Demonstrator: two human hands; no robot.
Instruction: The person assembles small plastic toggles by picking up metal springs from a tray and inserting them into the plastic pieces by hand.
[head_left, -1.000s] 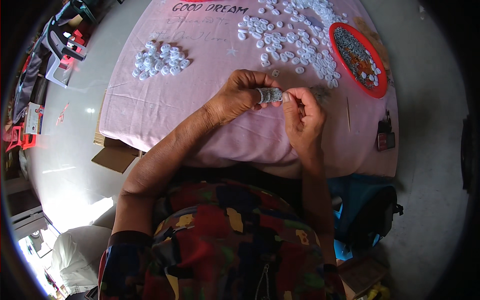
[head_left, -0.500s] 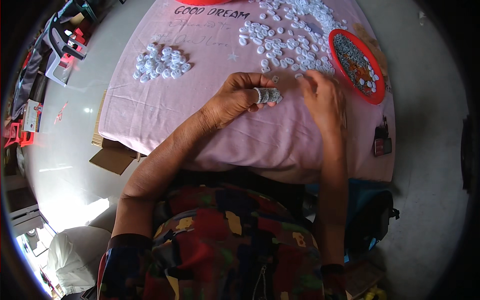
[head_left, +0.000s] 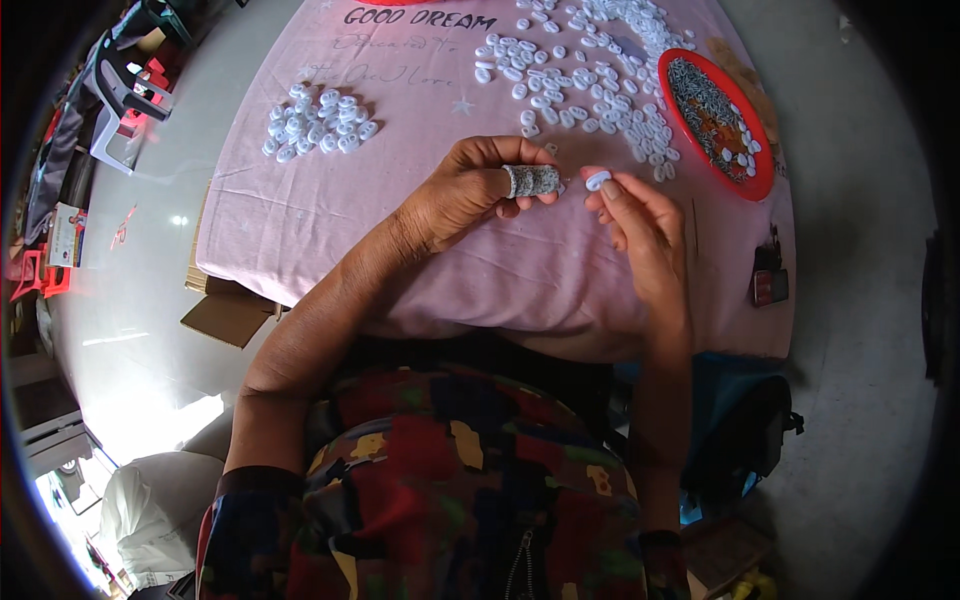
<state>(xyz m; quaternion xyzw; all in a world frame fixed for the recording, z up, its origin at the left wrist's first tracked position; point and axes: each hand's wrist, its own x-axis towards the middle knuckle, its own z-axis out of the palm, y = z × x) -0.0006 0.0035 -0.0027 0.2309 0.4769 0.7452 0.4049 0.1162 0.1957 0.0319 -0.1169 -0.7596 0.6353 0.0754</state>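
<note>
Currently, your right hand (head_left: 650,225) pinches a white oval plastic piece (head_left: 598,180) between thumb and fingers, just right of your left hand (head_left: 470,190). Left fingers curled; a grey speckled cylindrical sleeve (head_left: 530,181) sits at the thumb. Worn or gripped: you cannot tell from this view. Both hands are above a pink printed cloth (head_left: 320,210). Beyond them, similar loose white pieces (head_left: 640,125) lie scattered, near a red oval plastic tray (head_left: 757,186) containing small grey parts (head_left: 690,90).

Cardboard box (head_left: 220,318), whitish sack (head_left: 152,500), dark bag (head_left: 735,435)
</note>
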